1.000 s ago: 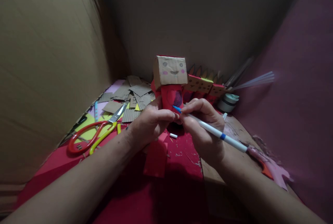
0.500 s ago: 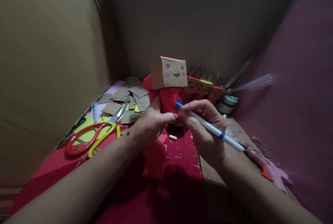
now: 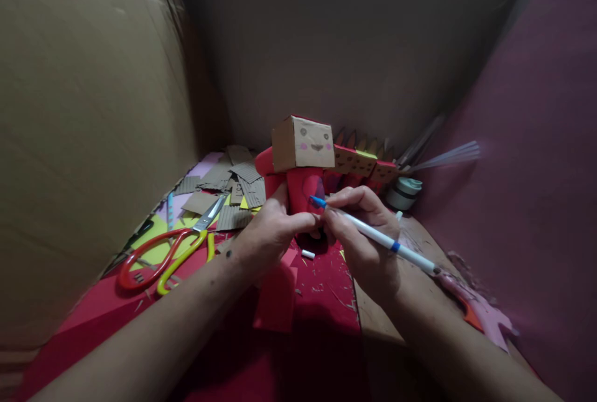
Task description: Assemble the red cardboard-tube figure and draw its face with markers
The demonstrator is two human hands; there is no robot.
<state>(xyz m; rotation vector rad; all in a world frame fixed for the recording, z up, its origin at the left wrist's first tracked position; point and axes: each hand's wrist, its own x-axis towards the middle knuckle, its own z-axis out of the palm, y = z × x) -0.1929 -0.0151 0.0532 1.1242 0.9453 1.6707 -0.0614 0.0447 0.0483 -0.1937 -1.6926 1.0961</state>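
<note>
A cardboard doll with a box head, a drawn smiling face and a red paper body is held upright in the middle of the head view. My left hand is closed around the lower part of its red body. Between the fingers of my right hand is a white felt-tip pen with a blue tip and a blue band. The pen's tip is at the red body, beside a dark blue-purple patch. The doll's lower end is partly hidden by my hands.
Scissors with red and yellow handles lie at left by cardboard scraps. Several similar dolls stand behind at right, near a pale roll. Cardboard walls rise around. A small white piece lies on the red sheet.
The doll and both hands sit slightly lower in view. The pen tip has shifted slightly down and left on the red body. Both grips are the same.
</note>
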